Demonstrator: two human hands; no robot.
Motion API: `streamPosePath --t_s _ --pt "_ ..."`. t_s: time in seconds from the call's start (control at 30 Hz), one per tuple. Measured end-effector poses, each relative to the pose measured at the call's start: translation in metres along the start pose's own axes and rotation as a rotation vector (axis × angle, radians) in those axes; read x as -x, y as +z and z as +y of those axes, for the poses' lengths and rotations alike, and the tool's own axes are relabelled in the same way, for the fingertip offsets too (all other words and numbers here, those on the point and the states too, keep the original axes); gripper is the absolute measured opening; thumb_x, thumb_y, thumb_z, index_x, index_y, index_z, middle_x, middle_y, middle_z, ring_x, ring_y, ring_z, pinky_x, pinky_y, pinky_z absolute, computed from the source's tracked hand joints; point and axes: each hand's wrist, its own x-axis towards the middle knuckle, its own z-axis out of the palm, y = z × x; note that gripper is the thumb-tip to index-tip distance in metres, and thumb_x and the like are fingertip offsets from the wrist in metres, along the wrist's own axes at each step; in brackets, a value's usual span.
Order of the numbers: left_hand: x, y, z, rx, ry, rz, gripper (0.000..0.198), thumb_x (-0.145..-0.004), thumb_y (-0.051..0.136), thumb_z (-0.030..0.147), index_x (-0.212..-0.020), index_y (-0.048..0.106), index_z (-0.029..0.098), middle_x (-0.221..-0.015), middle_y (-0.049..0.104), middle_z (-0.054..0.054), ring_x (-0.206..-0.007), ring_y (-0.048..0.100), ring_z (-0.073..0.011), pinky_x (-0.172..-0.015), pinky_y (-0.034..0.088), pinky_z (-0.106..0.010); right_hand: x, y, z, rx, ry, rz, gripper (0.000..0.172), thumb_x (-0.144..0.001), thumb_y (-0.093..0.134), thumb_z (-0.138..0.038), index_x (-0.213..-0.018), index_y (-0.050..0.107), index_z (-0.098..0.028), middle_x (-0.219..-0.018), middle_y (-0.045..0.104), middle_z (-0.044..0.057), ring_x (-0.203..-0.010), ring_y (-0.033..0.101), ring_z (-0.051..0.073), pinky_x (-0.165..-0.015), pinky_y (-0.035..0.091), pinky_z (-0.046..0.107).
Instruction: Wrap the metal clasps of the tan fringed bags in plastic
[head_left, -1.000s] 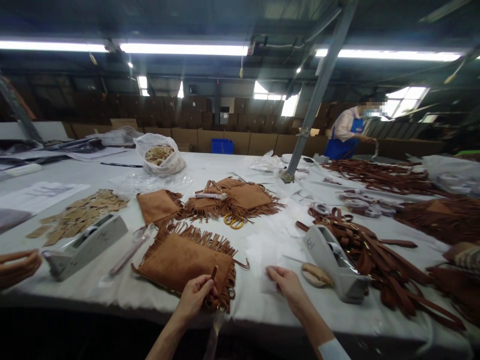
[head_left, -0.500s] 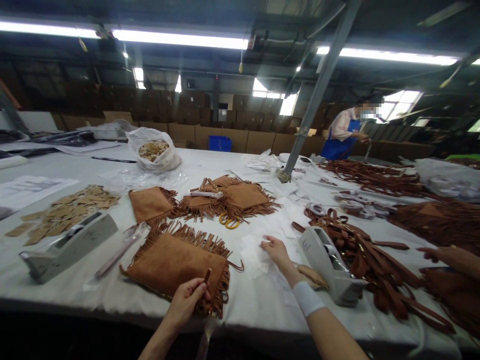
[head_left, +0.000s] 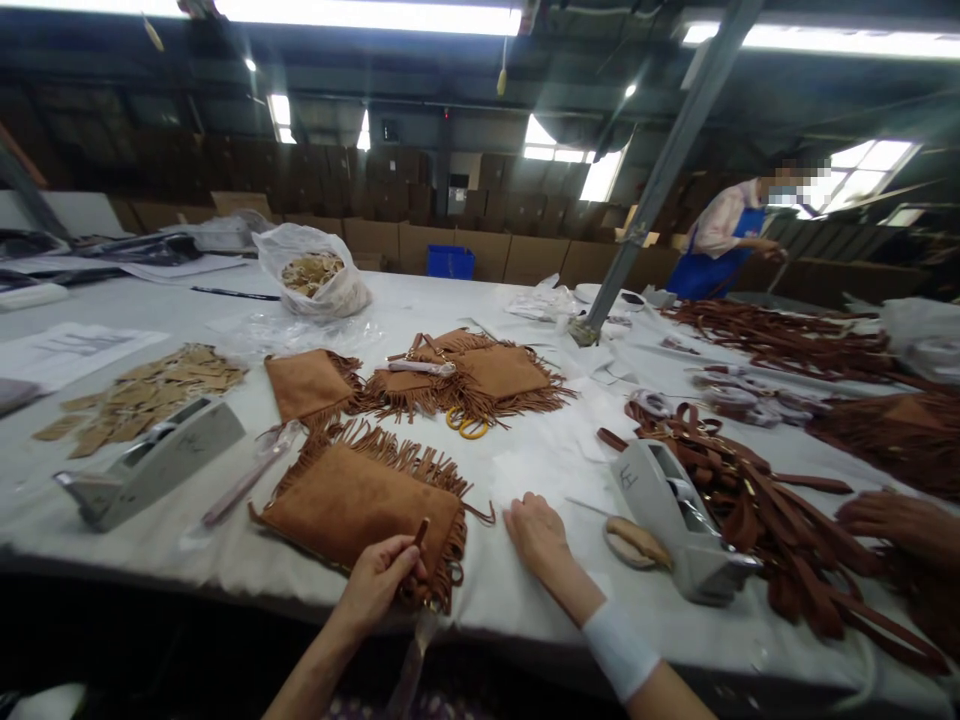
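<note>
White-clothed work table (head_left: pixel 517 610), near edge: a tan suede fringed pouch (head_left: pixel 352 500) lies flat, and my left hand (head_left: pixel 379 585) pinches its small brown zip pull (head_left: pixel 421 534). My right hand (head_left: pixel 536 530) rests beside it, fingers spread, empty. I judge I'm steadying the pull; any next move needs that pinch firm.

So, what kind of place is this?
Most likely a bag-making workshop or small factory. The left hand grips a fringed suede bag on a long white table, more bags lie behind it, a heap of brown straps lies to the right, and stacked cardboard boxes line the back.
</note>
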Motion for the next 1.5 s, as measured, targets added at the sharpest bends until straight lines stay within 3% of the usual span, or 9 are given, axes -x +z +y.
streamPosePath --t_s 0.13,0.47,0.67,0.87,1.0,1.1,1.2,1.3,1.5 --pt "0.000 0.001 0.002 0.001 0.016 0.009 0.034 -0.082 0.057 0.046 -0.083 0.065 0.013 -0.065 0.066 -0.003 -0.059 0.055 -0.0123 -0.057 0.041 -0.022 -0.007 -0.001 0.001 -0.053 0.027 0.015 0.019 -0.079 0.048 -0.007 -0.078 0.067 -0.012 -0.086 0.067 0.017 -0.090 0.060 0.027 -0.080 0.039 0.034" --pt "-0.002 0.002 0.001 0.018 0.045 0.016 0.032 -0.082 0.057 0.044 -0.081 0.066 0.013 -0.065 0.066 -0.003 -0.059 0.055 -0.0119 -0.058 0.041 -0.022 -0.019 -0.007 0.019 -0.626 0.168 0.100 0.035 -0.076 0.052 -0.032 -0.103 0.064 -0.014 -0.070 0.069 0.003 -0.062 0.062 0.017 -0.055 0.044 0.025" --pt "-0.001 0.002 0.004 0.029 0.047 0.023 0.034 -0.081 0.058 0.046 -0.079 0.065 0.013 -0.064 0.066 -0.003 -0.057 0.055 -0.0121 -0.056 0.040 -0.022 -0.009 -0.012 0.013 -0.791 0.146 0.075 0.032 -0.072 0.054 -0.043 -0.076 0.069 -0.015 -0.063 0.067 0.003 -0.057 0.056 0.016 -0.055 0.041 0.027" --pt "-0.002 0.000 0.000 0.094 0.027 0.008 0.039 -0.078 0.061 0.050 -0.083 0.066 0.012 -0.068 0.067 -0.004 -0.055 0.054 -0.0106 -0.055 0.040 -0.021 0.011 -0.011 -0.016 -0.883 0.120 -0.032 0.038 -0.063 0.069 -0.050 -0.055 0.064 -0.014 -0.047 0.054 -0.002 -0.048 0.043 0.011 -0.048 0.030 0.025" --pt "-0.002 -0.001 0.004 0.116 0.017 -0.003 0.041 -0.074 0.064 0.053 -0.078 0.068 0.012 -0.069 0.067 -0.004 -0.054 0.053 -0.0098 -0.055 0.040 -0.021 0.021 0.001 -0.044 -1.129 0.079 -0.194 0.041 -0.064 0.070 -0.054 -0.060 0.067 -0.013 -0.049 0.056 -0.002 -0.048 0.043 0.010 -0.048 0.032 0.024" --pt "-0.001 -0.002 0.009 0.108 0.013 -0.001 0.043 -0.072 0.065 0.054 -0.076 0.070 0.012 -0.068 0.066 -0.004 -0.054 0.052 -0.0096 -0.054 0.040 -0.021 0.025 0.009 -0.060 -1.359 0.063 -0.264 0.044 -0.061 0.075 -0.052 -0.082 0.072 -0.014 -0.065 0.067 0.002 -0.058 0.055 0.014 -0.055 0.041 0.025" --pt "0.001 -0.003 0.012 0.108 0.007 -0.001 0.044 -0.071 0.066 0.055 -0.080 0.071 0.012 -0.066 0.065 -0.003 -0.053 0.052 -0.0098 -0.054 0.040 -0.021 0.026 0.013 -0.068 -1.414 0.112 -0.202 0.047 -0.057 0.078 -0.050 -0.086 0.072 -0.013 -0.077 0.072 0.008 -0.066 0.062 0.019 -0.061 0.047 0.029" --pt "0.003 -0.003 0.014 0.115 0.002 -0.014 0.045 -0.070 0.067 0.055 -0.083 0.072 0.011 -0.064 0.064 -0.002 -0.054 0.051 -0.0099 -0.055 0.039 -0.021 0.027 0.016 -0.075 -1.329 0.158 -0.126 0.040 -0.056 0.079 -0.049 -0.072 0.072 -0.012 -0.068 0.072 0.008 -0.059 0.061 0.018 -0.056 0.047 0.028" --pt "0.006 -0.007 0.018 0.138 -0.025 -0.114 0.046 -0.068 0.070 0.054 -0.086 0.072 0.012 -0.068 0.065 -0.002 -0.060 0.055 -0.0119 -0.060 0.041 -0.022 0.030 0.028 -0.097 -1.306 0.134 -0.138 0.038 -0.053 0.079 -0.049 -0.062 0.070 -0.013 -0.061 0.070 0.006 -0.053 0.058 0.016 -0.051 0.045 0.026"
